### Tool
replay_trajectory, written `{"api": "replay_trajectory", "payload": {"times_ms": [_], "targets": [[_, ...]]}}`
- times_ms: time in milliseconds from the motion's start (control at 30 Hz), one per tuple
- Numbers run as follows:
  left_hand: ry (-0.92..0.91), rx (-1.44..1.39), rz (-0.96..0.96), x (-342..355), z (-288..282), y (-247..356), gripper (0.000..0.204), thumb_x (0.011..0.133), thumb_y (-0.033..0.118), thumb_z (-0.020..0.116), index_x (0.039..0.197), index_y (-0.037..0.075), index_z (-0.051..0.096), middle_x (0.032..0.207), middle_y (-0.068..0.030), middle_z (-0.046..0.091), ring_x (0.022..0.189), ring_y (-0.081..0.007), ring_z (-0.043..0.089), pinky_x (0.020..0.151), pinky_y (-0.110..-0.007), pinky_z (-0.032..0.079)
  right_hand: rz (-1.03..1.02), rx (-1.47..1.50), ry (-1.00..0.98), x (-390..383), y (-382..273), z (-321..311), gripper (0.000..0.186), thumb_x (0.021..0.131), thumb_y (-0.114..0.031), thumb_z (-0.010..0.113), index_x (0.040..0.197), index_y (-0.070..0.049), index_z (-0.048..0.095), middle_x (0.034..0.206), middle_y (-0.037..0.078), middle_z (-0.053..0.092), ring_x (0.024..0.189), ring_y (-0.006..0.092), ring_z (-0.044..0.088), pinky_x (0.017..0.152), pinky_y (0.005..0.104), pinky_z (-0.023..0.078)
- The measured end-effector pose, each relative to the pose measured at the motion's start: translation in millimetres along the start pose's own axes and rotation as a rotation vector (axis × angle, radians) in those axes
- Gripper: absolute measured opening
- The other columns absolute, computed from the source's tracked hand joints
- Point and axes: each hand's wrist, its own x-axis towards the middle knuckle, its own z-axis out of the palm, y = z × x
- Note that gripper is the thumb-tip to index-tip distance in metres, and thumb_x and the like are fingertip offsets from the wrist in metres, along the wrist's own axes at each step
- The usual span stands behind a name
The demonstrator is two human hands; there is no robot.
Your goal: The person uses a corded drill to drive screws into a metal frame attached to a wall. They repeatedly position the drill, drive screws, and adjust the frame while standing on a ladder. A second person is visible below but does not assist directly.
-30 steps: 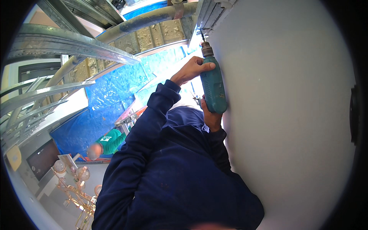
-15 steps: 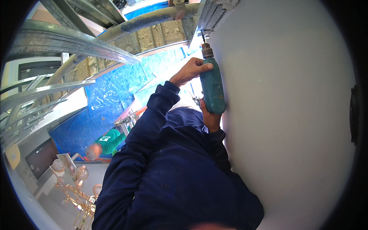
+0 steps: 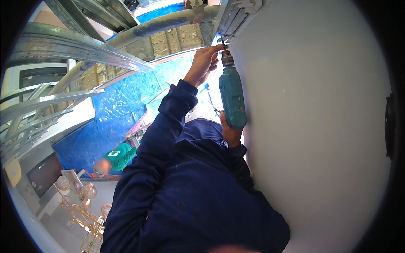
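A teal power drill (image 3: 233, 99) points away from me, alongside the white wall. My right hand (image 3: 230, 133) is wrapped around its handle at the rear, the fingers partly hidden by the drill body. At the front, my left hand (image 3: 203, 65) reaches in from the left. Its fingertips are at the thin dark drill bit (image 3: 223, 44), just ahead of the metal chuck (image 3: 228, 58), and its other fingers are curled. The tip of the bit is close to a metal track (image 3: 231, 20) at the wall's far edge.
The white wall (image 3: 312, 126) fills my right side. Metal studs (image 3: 84, 48) and a thick pipe (image 3: 164, 23) cross the upper left. Below, blue sheeting (image 3: 114, 109) covers the floor, where a person in green (image 3: 120, 156) is at work. A globe-lamp chandelier (image 3: 84, 206) hangs lower left.
My left hand has let go of the drill's body and moved forward to the bit. The drill has shifted slightly back toward me, still in my right hand.
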Motion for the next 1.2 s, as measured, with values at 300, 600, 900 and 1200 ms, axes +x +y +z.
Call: {"api": "replay_trajectory", "payload": {"times_ms": [300,600,900,1200], "targets": [[0.116,-0.258,-0.076,10.0,20.7,-3.0,0.021,0.1,0.026,0.067,0.106,0.005,0.068,0.059,0.0095,0.034,0.049,-0.006,0.031,0.047,-0.024,0.026,-0.014,0.016,0.006,0.6,-6.1,-0.6,0.019,0.086,-0.006,0.073,0.103,0.003,0.071,0.095,0.015,0.075,0.087,0.0258,0.072,0.081,0.0376,0.055],[0.146,-0.406,-0.119,10.3,30.2,-3.8,0.016,0.096,0.026,0.067,0.099,0.01,0.067,0.054,0.0094,0.028,0.048,-0.0072,0.026,0.051,-0.027,0.028,0.057,0.005,0.006,-8.0,-4.4,-4.2,0.018,0.086,-0.008,0.074,0.101,0.002,0.07,0.094,0.013,0.074,0.085,0.0224,0.071,0.078,0.0356,0.055],[0.073,-0.447,-0.112,13.7,23.8,-8.6,0.018,0.098,0.024,0.065,0.104,0.008,0.062,0.054,0.008,0.024,0.047,-0.0066,0.023,0.047,-0.025,0.021,0.042,-0.087,0.066,-33.8,-3.2,-10.5,0.017,0.085,-0.01,0.077,0.096,0.002,0.071,0.088,0.013,0.074,0.081,0.0248,0.073,0.075,0.0369,0.056],[-0.047,-0.463,-0.084,9.1,18.2,-7.6,0.027,0.103,0.024,0.057,0.12,0.003,0.061,0.059,0.0082,0.023,0.049,-0.0058,0.022,0.047,-0.024,0.02,0.111,-0.028,0.055,-41.5,-5.2,-17.5,0.019,0.089,-0.013,0.076,0.1,0.002,0.07,0.093,0.012,0.072,0.086,0.0247,0.069,0.082,0.0377,0.053]]}}
